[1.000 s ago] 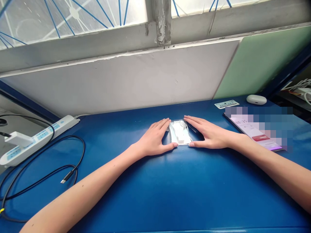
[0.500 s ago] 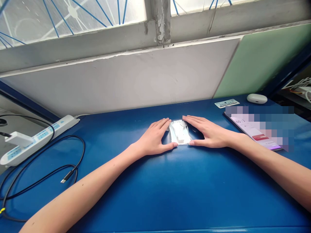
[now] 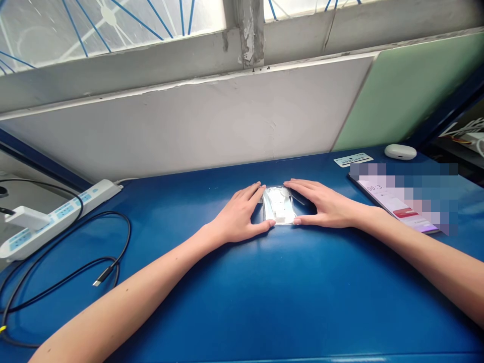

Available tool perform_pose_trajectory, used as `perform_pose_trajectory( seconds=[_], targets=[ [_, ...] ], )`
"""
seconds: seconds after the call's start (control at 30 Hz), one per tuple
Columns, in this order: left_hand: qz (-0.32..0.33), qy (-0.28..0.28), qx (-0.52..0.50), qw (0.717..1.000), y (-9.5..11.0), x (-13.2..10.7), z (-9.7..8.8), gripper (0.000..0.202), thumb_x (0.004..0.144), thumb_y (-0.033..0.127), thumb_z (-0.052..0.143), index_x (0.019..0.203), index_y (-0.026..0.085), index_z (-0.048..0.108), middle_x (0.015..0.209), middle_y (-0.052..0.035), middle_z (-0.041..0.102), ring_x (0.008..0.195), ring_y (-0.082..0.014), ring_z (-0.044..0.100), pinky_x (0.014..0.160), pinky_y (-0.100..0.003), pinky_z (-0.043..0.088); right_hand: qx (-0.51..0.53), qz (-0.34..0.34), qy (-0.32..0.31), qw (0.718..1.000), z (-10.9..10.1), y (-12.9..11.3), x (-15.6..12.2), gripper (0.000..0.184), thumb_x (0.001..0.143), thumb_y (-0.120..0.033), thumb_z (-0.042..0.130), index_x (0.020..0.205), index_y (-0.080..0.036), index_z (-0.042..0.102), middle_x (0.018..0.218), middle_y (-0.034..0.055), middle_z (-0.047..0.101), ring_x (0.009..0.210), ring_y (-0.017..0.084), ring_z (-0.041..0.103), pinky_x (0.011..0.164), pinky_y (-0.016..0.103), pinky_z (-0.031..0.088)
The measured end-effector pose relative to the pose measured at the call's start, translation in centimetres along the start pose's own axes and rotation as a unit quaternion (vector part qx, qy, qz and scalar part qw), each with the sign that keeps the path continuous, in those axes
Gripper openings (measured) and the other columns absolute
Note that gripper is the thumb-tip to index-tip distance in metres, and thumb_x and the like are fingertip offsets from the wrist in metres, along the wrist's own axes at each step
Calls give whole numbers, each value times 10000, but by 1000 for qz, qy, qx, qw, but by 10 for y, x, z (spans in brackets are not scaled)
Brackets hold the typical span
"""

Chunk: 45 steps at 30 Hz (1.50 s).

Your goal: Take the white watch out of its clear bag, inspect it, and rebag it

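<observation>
A small silvery, shiny packet lies flat on the blue table, with a small whitish block-like shape at its near end. What the packet is, I cannot make out. My left hand rests at its left side, fingers stretched out and thumb apart, the tips at the packet's edge. On the right side my right hand mirrors it, fingers extended toward the far corner and thumb by the near corner. Neither hand closes round the packet.
A white power strip with a plugged-in white charger is at the left, beside a looped black cable. At the right are a phone, partly blurred out, a card and a white earphone case. A wall stands behind.
Both hands and the packet keep practically the same places. The whole view has shifted very slightly.
</observation>
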State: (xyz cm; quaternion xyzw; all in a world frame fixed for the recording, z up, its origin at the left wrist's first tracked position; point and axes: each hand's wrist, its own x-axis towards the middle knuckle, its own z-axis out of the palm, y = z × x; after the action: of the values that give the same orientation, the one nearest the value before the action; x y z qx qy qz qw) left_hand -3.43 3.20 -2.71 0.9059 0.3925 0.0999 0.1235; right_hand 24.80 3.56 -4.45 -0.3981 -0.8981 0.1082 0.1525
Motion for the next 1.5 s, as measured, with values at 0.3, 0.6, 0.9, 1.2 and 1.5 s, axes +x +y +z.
perform_pose_trajectory(
  seconds=[0.3,0.6,0.9,1.2,1.5],
  targets=[
    [-13,18,-13,1000,0,-3,1,676,998,514,436,1534,116,329,1620,-192,285,1503,-331,274,1210,-496,292,7,-3,50,999,0,-2,1,788,828,-620,648,1444,-157,484,1405,216,556,1256,385,566,1013,536,503],
    [0,38,-33,999,-4,-1,3,557,1022,461,401,1501,176,398,1584,-148,375,1469,-305,350,1198,-483,327,-10,-36,123,992,-2,-7,2,356,870,-497,650,1076,-207,679,1029,115,705,876,273,684,745,407,559],
    [15,-6,-19,1000,-3,1,-2,811,881,534,620,1541,148,352,1604,-162,338,1503,-339,268,1215,-512,257,11,-63,143,988,-1,-8,2,342,894,-417,629,1183,-239,668,1174,126,696,1065,312,660,909,472,548],
    [-3,10,-34,999,-3,1,-1,773,888,517,597,1524,143,368,1595,-163,354,1498,-327,284,1211,-511,280,38,-36,69,996,-3,-3,0,615,891,-482,622,1434,-214,514,1406,160,596,1294,369,544,1052,545,477],
    [5,21,-30,999,-6,2,1,733,881,487,614,1467,82,440,1541,-192,432,1470,-340,338,1209,-500,301,15,-41,52,998,-8,1,-1,654,868,-505,640,1411,-162,521,1376,192,609,1265,379,556,1029,548,478]
  ],
)
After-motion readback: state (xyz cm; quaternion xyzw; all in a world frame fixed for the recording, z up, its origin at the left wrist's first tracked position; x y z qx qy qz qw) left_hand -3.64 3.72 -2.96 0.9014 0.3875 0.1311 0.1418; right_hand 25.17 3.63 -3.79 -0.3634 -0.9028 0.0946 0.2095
